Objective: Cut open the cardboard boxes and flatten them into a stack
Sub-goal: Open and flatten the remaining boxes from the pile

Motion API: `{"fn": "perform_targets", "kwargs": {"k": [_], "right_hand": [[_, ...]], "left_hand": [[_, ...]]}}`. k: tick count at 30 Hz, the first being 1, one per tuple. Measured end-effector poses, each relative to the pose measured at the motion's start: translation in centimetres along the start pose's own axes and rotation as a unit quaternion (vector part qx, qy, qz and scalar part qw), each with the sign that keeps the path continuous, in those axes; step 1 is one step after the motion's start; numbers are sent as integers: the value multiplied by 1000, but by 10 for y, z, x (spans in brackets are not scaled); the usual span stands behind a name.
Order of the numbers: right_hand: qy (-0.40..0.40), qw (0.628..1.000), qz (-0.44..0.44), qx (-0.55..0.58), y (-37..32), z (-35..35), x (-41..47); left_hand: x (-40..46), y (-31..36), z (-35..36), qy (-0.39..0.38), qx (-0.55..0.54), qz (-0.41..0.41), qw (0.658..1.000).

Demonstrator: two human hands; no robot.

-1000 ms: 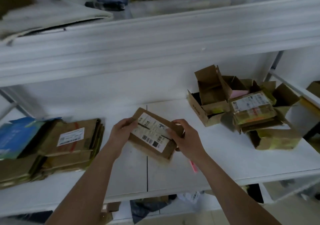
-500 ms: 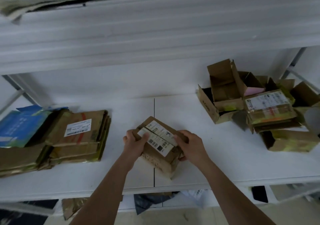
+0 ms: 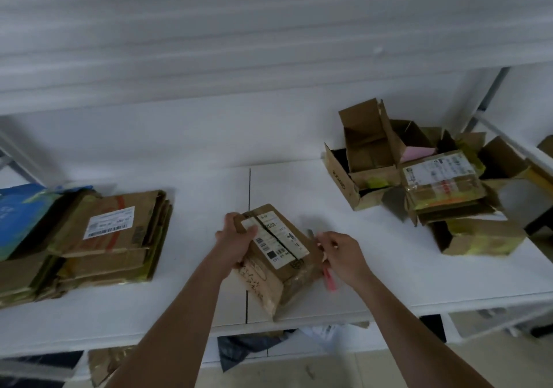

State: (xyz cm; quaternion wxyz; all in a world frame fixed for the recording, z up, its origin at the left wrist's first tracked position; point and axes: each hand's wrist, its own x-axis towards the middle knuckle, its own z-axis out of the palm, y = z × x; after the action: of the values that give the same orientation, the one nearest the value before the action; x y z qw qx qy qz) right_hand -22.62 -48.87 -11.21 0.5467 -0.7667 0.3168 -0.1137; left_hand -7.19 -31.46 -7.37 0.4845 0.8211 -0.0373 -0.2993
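A small cardboard box [image 3: 278, 256] with a white shipping label, slit down the middle, stands tilted near the front edge of the white shelf [image 3: 374, 268]. My left hand [image 3: 235, 241] grips its upper left corner. My right hand [image 3: 341, 253] is just off the box's right side and holds a pink cutter [image 3: 328, 278], whose blade end shows above the fingers. A stack of flattened boxes [image 3: 110, 238] lies at the left. A pile of opened, unflattened boxes [image 3: 419, 178] sits at the right.
A blue flattened package [image 3: 18, 217] lies at the far left beside the stack. A white upper shelf [image 3: 269, 43] overhangs the work area. Below the front edge are a dark bag [image 3: 248, 348] and cardboard scraps [image 3: 104, 363] on the floor.
The box came closer to the front edge and tipped up. My right hand let go of its right side and drew away with the pink cutter. My left hand kept its grip.
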Motion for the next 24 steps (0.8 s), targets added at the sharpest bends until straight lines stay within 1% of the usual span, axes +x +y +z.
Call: {"fn": "perform_targets", "kwargs": {"k": [1, 2, 3, 5, 6, 7, 8, 9, 10, 12, 14, 17, 20, 22, 24], "right_hand": [[31, 997, -1, -64, 11, -6, 11], [37, 989, -8, -141, 21, -12, 21], [14, 976, -12, -215, 31, -15, 29], [-95, 940, -27, -327, 45, -18, 41], [-149, 908, -47, -388, 50, -17, 44], [-183, 868, -80, -454, 55, -16, 45], [-197, 827, -123, -512, 61, -15, 47], [-200, 795, -161, -549, 66, -16, 48], [-198, 775, -193, -569, 69, -19, 51], [-194, 750, -242, -584, 73, -27, 58], [-193, 726, -279, -598, 78, -37, 64], [-193, 711, -301, -606, 85, -55, 73], [-176, 735, -293, -586, 83, -77, 87], [-157, 763, -297, -552, 77, -90, 91], [-106, 790, -294, -527, 66, -100, 90]], "left_hand": [[-1, 1, 0, -5, -7, -7, 1000], [-3, 3, 0, -15, -18, -15, 1000], [-4, 5, 0, -26, -36, -24, 999], [-6, 10, 2, -31, -69, -36, 997], [-9, 12, 5, -24, -81, -35, 996], [-11, 14, 9, -13, -90, -31, 995], [-14, 15, 13, 1, -98, -24, 995], [-17, 12, 18, 21, -101, -17, 995], [-20, 7, 22, 42, -100, -8, 994], [-30, -9, 31, 73, -108, -2, 991], [-41, -23, 41, 84, -146, -16, 986], [-45, -22, 58, 92, -178, -45, 979], [-42, -13, 76, 112, -183, -74, 974], [-42, -11, 84, 116, -187, -83, 972], [-43, -8, 87, 120, -194, -96, 969]]}}
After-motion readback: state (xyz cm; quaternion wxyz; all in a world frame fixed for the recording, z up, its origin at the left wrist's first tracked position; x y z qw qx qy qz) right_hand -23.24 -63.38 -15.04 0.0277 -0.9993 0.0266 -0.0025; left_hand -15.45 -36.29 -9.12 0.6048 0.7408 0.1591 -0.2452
